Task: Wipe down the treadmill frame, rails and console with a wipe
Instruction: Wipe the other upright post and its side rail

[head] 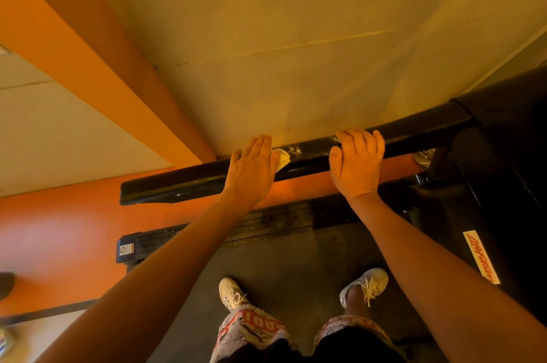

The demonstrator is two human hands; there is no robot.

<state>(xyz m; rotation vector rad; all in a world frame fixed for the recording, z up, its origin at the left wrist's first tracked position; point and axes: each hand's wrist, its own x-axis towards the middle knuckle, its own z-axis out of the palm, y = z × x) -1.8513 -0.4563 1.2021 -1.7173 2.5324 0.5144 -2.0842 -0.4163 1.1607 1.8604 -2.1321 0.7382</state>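
A black padded handrail (183, 185) of the treadmill runs from lower left to upper right across the view. My left hand (251, 170) lies flat on it with straight fingers, pressing a pale wipe (282, 157) whose corner sticks out to the right of the fingers. My right hand (356, 161) grips the same rail further right, fingers curled over its top. A scuffed, whitish patch (296, 151) marks the rail between the hands. The dark console housing (503, 131) joins the rail at the right.
I stand on the dark treadmill belt (296, 262), both pale sneakers visible. A black side rail (266, 222) with a sticker at its end runs below the handrail. A beige wall stands beyond, and an orange floor lies to the left.
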